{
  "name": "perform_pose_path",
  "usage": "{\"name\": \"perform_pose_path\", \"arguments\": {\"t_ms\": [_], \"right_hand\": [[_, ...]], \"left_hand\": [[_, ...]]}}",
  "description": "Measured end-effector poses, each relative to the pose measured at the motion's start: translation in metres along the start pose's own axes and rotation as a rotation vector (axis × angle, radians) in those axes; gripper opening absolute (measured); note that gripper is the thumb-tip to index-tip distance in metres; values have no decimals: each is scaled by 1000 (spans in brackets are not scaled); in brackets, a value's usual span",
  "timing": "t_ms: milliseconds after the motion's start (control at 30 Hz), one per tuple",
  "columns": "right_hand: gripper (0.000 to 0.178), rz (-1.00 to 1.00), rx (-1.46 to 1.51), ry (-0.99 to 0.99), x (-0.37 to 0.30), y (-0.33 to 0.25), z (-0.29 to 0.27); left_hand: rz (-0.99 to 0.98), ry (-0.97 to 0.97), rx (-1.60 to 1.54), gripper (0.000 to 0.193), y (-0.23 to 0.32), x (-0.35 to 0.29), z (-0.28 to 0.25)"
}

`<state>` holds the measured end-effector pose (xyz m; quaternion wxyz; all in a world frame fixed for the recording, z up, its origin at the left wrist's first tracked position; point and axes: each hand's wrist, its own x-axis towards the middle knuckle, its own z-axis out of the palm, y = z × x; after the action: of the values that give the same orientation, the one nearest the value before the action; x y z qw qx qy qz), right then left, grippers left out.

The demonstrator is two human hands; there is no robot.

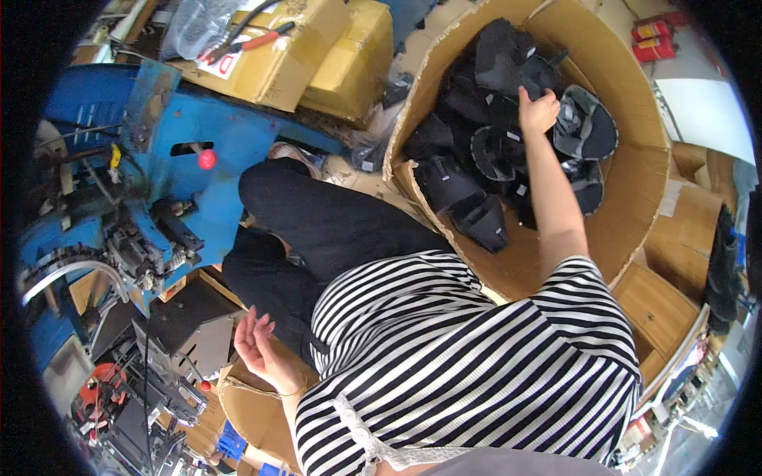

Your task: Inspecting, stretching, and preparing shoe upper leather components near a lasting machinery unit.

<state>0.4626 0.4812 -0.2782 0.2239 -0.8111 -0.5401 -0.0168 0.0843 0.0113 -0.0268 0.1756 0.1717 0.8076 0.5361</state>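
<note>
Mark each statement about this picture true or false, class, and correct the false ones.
1. The right hand reaches into the large cardboard box. True.
2. The left hand is in that box too. False: it is outside the box, fingers apart, holding nothing.
3. Several black pieces lie piled in the box. True.
4. The round knob on the blue machine is green. False: it is pinkish red.
5. The person wears a black-and-white striped top. True.
6. The red-handled tool lies inside the large box. False: it lies on top of a taped carton.
</note>
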Motion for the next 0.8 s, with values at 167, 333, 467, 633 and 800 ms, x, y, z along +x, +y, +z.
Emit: {"name": "perform_pose_path", "arguments": {"t_ms": [167,333,467,633,800], "right_hand": [[46,-323,-162,-350,13,-45,-7],[40,-344,65,-314,60,42,-14],[28,-634,366,-349,28,-82,-148],[16,-711,790,-773,-54,-192,-337],[14,-1466,771,-1085,-169,-286,-379]], "left_hand": [[32,-70,15,21,20,6,12],[119,-302,-138,22,9,22,39],[640,-207,229,25,49,20,36],[1091,-315,174,41,107,34,57],[985,-163,561,66,133,31,33]]}}
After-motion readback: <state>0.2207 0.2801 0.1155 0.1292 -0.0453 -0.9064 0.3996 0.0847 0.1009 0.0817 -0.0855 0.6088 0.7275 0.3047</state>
